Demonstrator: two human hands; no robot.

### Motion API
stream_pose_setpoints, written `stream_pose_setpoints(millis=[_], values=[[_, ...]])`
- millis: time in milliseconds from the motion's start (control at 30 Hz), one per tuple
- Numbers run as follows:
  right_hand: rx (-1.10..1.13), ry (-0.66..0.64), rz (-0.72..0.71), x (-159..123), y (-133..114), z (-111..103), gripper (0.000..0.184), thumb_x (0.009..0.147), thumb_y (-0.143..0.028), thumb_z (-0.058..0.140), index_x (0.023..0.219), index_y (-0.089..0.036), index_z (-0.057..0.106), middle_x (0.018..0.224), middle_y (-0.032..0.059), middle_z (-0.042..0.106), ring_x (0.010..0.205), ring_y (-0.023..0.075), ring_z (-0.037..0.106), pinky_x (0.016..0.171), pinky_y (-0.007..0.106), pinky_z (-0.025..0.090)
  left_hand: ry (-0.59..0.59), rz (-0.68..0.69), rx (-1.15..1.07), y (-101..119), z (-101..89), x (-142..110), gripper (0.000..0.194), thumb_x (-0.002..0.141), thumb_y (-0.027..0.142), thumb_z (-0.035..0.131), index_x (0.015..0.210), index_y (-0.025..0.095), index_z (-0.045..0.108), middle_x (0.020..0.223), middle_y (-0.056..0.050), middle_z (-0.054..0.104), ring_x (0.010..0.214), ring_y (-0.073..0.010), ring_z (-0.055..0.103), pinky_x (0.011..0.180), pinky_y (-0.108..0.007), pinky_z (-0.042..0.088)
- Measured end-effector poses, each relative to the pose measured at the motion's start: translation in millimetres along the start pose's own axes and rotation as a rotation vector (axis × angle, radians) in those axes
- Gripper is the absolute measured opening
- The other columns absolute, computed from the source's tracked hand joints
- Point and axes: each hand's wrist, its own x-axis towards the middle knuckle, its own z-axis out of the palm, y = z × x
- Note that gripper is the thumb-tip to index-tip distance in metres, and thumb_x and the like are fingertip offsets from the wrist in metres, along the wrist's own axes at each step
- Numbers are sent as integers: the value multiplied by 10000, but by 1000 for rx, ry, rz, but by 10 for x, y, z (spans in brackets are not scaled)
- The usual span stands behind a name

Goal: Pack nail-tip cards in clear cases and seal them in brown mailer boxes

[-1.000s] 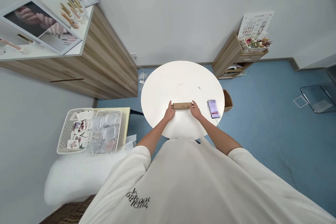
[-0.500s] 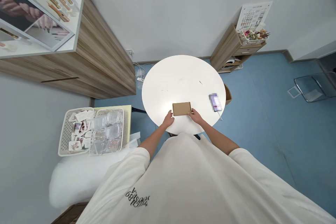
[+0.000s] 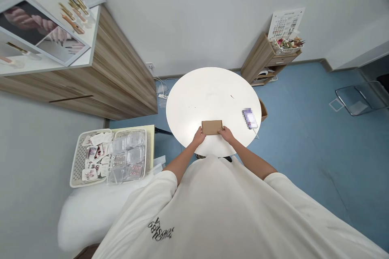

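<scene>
A small flat kraft-cardboard box sits between my hands near the front edge of the round white table. My left hand grips its left end, and my right hand grips its right end. The box's broad face is turned upward. I cannot tell whether it rests on the tabletop or is held slightly above it. To the right, a smartphone with a blurred screen lies near the table's edge, a white cable running from it.
On my left, a tray holds printed cards and clear plastic cases, above a white cushion. A wood-fronted cabinet stands at the upper left, and a small wooden shelf unit stands behind the table. Cables lie on the blue floor.
The box has turned from showing its narrow edge to showing its broad face. My hands have stayed on its ends and moved slightly closer to the table's front edge.
</scene>
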Motion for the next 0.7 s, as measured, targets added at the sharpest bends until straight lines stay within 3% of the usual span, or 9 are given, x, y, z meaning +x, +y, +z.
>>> stream_pose_setpoints(millis=[133,367,500,700], values=[[54,10,3,-2,-29,-98,380,764,-387,616,1079,-187,684,1156,108,712,1005,260,665,889,372,529,-35,2,-46,60,85,67,960,815,230,651,1636,233,153,1608,-133,411,1394,-270,514,1055,-359,482],[149,88,-114,109,-83,-564,471,772,-374,606,1208,-200,651,1203,92,691,1043,260,648,942,403,524,-21,143,-22,383,366,156,890,807,213,662,1599,252,259,1600,-132,420,1407,-295,488,1069,-409,469],[46,254,-137,156,1,-1003,564,775,-400,619,1304,-209,598,1307,121,593,1192,291,556,1044,431,467,-29,220,-4,697,776,189,872,805,178,622,1591,294,262,1576,-95,458,1384,-272,509,1078,-415,462],[53,394,-93,271,428,-1870,580,804,-409,595,1353,-223,567,1345,135,527,1237,302,509,1115,450,406,-60,265,41,1214,1662,208,843,797,183,619,1571,316,314,1569,-81,465,1345,-289,521,1033,-438,489]])
